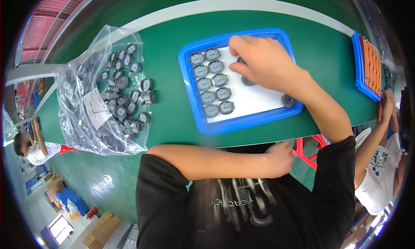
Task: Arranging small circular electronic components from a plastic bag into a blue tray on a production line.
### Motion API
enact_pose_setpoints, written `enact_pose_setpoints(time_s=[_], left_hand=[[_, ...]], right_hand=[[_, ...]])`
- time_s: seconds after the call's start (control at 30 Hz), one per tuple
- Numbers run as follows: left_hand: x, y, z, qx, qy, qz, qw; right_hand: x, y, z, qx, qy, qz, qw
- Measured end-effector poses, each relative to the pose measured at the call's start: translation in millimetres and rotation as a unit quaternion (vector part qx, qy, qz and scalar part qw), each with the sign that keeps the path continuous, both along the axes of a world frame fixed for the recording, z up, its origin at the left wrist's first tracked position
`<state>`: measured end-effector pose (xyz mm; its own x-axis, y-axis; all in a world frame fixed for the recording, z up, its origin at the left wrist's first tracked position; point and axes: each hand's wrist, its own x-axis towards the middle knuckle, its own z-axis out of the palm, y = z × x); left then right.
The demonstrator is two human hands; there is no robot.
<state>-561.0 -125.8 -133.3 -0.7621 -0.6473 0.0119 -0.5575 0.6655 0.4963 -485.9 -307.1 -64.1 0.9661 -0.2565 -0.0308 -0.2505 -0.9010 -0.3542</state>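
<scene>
And here we are over the blue tray (200, 122), where our right hand (261, 61) arches with thumb and fingertips bent around a dark gray part (241, 60); we can't tell whether they're gripping it. Two columns of five gray connector-like pieces (220, 80) fill the left side, and one round gray piece (288, 100) sits in the near right corner! Our left hand (281, 159) is curled by the table edge, contents hidden. Left of the tray, a clear plastic bag (73, 104) bulges with more pieces.
</scene>
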Motion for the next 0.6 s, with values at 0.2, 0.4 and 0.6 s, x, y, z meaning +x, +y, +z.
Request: enact_pose_setpoints(time_s=[0.2,0.4,0.6], left_hand=[[0,21,-28,0.126,-0.066,0.047,0.989],[-1,32,-29,0.002,-0.1,0.12,0.988],[31,18,-5,-0.034,-0.114,0.043,0.992]], right_hand=[[-5,-10,2,0.059,-0.05,0.058,0.995],[-16,-27,22,0.06,0.04,0.082,0.994],[-5,-25,18,0.048,-0.024,0.097,0.994]])
